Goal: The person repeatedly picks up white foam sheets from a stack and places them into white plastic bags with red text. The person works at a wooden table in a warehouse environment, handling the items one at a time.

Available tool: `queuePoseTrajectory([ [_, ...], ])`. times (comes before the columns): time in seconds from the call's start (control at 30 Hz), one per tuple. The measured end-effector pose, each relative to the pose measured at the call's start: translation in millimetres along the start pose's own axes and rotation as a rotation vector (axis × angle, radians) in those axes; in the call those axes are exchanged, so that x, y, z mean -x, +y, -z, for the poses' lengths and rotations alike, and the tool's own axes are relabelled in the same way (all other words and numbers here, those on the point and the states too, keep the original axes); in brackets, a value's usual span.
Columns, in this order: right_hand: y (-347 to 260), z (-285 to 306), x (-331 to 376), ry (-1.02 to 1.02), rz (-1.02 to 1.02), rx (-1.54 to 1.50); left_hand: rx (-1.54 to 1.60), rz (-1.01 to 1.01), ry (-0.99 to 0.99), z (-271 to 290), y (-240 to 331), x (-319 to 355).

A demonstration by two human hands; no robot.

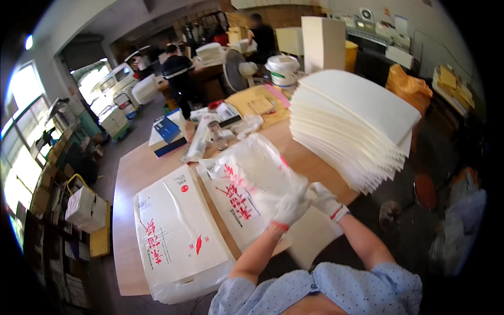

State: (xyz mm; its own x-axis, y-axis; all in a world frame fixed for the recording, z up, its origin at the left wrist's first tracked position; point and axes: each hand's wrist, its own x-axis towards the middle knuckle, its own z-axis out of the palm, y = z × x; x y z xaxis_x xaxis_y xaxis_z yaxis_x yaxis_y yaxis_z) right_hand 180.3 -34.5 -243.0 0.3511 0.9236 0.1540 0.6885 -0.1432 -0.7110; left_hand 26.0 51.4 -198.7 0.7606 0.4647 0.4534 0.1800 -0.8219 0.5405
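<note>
At the table's point(127, 184) near edge, the gloved left hand point(291, 205) and right hand point(325, 199) meet over the near corner of a printed plastic bag point(254, 157), perhaps to control its loose film; blur hides whether either grip is closed on it. The bag lies between a flat wrapped bundle point(181, 226), broad face up probably for stability, and a fanned stack of white sheets point(352, 100), apparently within easy reach. The tabletop is smooth, pale wood; beyond stand a fan point(232, 69), a white bucket point(283, 73) and two people working.
</note>
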Motion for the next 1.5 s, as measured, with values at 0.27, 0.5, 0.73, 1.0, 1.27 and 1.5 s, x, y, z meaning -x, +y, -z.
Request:
queuePoseTrajectory([
  [0.27, 65, -44, -91, -0.085, -0.402, 0.27, -0.518, -0.13, 0.079, -35, -122, 114],
  [0.5, 120, -35, -61, -0.271, -0.221, 0.372, 1.219, 1.033, 0.871, -4, -187, 188],
  [0.73, 161, -19, 50, -0.334, -0.172, 0.213, 0.504, 1.257, 0.665, 5, -57, 232],
  [1.0, 65, 87, 224, -0.255, -0.063, 0.007, 0.108, 0.944, 0.038, 18, 139, 296],
  [1.27, 101, 23, 174, -0.188, -0.096, 0.158, 0.16, 1.17, 0.54, -69, 50, 318],
  [1.5, 131, 23, 179, 0.148, -0.92, -1.055, 0.101, 0.601, 0.531, -10, 63, 272],
])
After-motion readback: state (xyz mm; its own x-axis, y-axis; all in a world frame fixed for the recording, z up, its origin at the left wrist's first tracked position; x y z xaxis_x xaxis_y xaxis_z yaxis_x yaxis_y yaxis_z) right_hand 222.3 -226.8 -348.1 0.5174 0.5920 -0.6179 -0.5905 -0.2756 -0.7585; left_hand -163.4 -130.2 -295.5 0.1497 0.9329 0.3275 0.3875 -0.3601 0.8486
